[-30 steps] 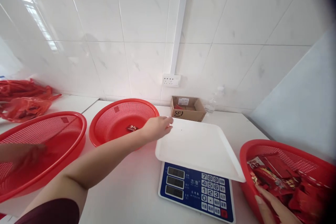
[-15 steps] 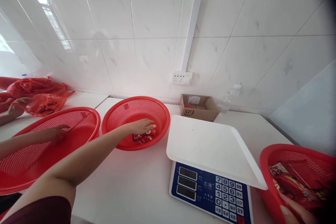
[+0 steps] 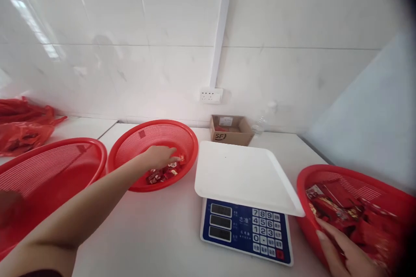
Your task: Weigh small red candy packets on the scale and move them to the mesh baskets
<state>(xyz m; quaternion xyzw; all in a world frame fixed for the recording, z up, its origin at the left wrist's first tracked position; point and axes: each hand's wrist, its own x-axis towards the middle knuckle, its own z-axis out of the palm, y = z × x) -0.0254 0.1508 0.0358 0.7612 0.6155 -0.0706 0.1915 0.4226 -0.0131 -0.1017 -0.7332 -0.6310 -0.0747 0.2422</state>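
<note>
- Head view: left hand (image 3: 159,157) is over red packets (image 3: 162,174) inside the middle basket (image 3: 152,127), fingers extended and parted; contact with the packets cannot be told.
- Right hand (image 3: 349,253) is at the near rim of the right basket (image 3: 307,181), fingertips on it; whether they grip cannot be told. More red packets (image 3: 341,212) lie inside.
- Between these baskets stands a scale (image 3: 243,177); behind it, a carton (image 3: 230,132) and a clear bottle (image 3: 261,123).
- The left forearm crosses before the left basket (image 3: 87,147) and covers part of the middle one. Another person's blurred hand (image 3: 11,207) is in the left basket; red bags (image 3: 26,130) lie beyond.
- Counted: three baskets, one scale, one carton, one bottle; packets overlap too much.
</note>
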